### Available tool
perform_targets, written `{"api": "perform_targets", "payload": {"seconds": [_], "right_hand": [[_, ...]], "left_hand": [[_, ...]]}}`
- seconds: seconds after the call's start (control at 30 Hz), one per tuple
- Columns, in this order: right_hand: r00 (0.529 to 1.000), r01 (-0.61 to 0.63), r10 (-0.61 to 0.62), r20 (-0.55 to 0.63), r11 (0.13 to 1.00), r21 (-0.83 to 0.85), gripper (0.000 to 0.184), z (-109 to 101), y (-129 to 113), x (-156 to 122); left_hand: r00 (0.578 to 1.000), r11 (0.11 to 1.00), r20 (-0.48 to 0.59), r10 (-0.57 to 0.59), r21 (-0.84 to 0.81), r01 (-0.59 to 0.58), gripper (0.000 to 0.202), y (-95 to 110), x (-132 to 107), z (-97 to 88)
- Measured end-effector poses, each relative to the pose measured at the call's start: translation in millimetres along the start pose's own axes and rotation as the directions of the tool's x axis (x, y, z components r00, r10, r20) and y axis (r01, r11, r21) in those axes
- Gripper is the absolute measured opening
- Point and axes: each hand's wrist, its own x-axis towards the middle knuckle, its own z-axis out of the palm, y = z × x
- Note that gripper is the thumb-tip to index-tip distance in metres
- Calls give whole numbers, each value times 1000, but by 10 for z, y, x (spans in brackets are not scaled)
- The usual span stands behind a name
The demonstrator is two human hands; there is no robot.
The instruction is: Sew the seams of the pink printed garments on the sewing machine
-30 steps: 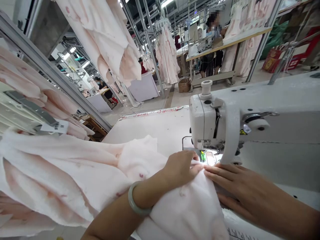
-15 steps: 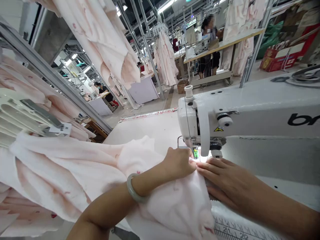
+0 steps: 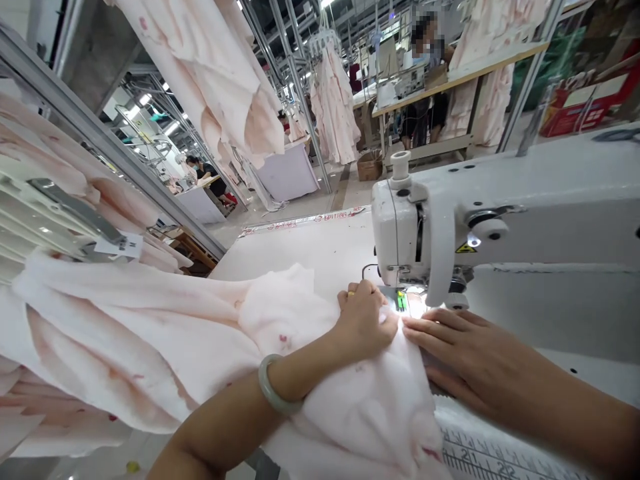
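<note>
The cloth (image 3: 370,420) – pale pink with small reddish marks – lies on the white table (image 3: 320,247), its working edge just in front of the lit needle area of the sewing machine (image 3: 400,223); a green part (image 3: 401,301) shows there. The left hand (image 3: 363,327) pinches that edge between thumb and curled fingers; a bangle (image 3: 275,387) circles its wrist. The right hand (image 3: 463,350) lies flat on the cloth, fingers stretched toward the needle, their tips just beside the left thumb – whether the two hands touch, I cannot tell. Near the right forearm a printed scale (image 3: 487,460) runs along the table; at far left the cloth reaches up to a grey clip (image 3: 77,210) with a white tag (image 3: 120,245); more pink pieces (image 3: 215,73) hang above; beyond, a co-worker (image 3: 430,57) is behind another table (image 3: 465,79).
</note>
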Motion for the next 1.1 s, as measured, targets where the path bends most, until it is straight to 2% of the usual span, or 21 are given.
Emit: {"api": "perform_targets", "payload": {"seconds": [0.17,0.3,0.43,0.53,0.77,0.83,0.87,0.93,1.0,1.03,1.1], "right_hand": [[999,29,-34,-30,990,-137,39,47,45,-21],[999,42,-43,-4,978,-206,46,85,69,-48],[998,-62,59,-29,992,-111,42,112,85,-83],[995,-89,88,-41,996,-17,34,97,99,-96],[993,-118,118,-19,993,11,33,36,104,-82],[991,-127,128,-37,992,17,31,27,112,-77],[992,-121,121,-43,993,16,30,20,116,-74],[993,-106,106,-42,994,8,31,-5,125,-65],[996,-86,86,-30,996,1,39,-38,130,-51],[997,-75,75,-26,997,3,44,-54,132,-43],[998,-49,49,-25,999,16,50,-82,130,-33]], "left_hand": [[999,997,-3,49,60,-49,15,3,111,2],[999,993,19,38,110,-40,7,23,197,-37],[998,991,22,54,119,-56,7,17,233,-56],[998,992,18,66,105,-67,9,1,238,-46],[998,992,-34,53,117,-49,7,-9,282,-2],[997,990,-31,70,127,-66,4,-27,284,-41],[996,989,-15,83,124,-80,10,-37,263,-81],[990,983,25,137,117,-139,25,-55,150,-196],[966,958,25,257,126,-258,34,-68,-58,-319],[937,928,31,347,132,-348,38,-74,-185,-366],[844,836,102,526,116,-536,49,-98,-436,-398]]}}
